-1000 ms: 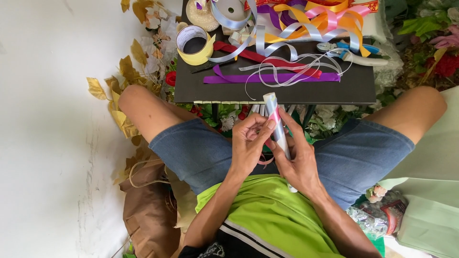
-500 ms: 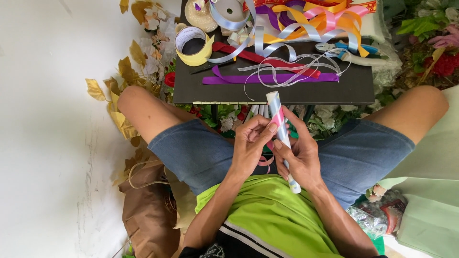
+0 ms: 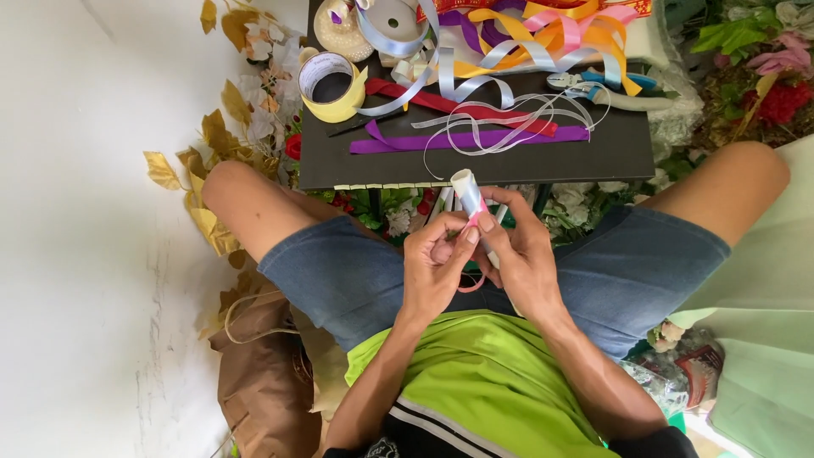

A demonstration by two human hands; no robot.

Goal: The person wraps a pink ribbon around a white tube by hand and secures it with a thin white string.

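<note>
Over my lap I hold a rolled white paper tube with a pink band, tilted up and away from me. My left hand pinches its lower part with thumb and fingers. My right hand wraps the tube from the right side, fingertips on the pink band. A thin pink loop hangs below the hands. In front of my knees lies a black board with purple ribbon, red ribbon and thin white ribbon.
A yellow tape roll, silver ribbon, orange and pink ribbons and pliers sit on the board. Artificial gold leaves and flowers lie at left, red and pink flowers at right, a brown paper bag near my hip.
The tube has tilted a little more upright and my hands have shifted slightly along it. Everything on the board stays put.
</note>
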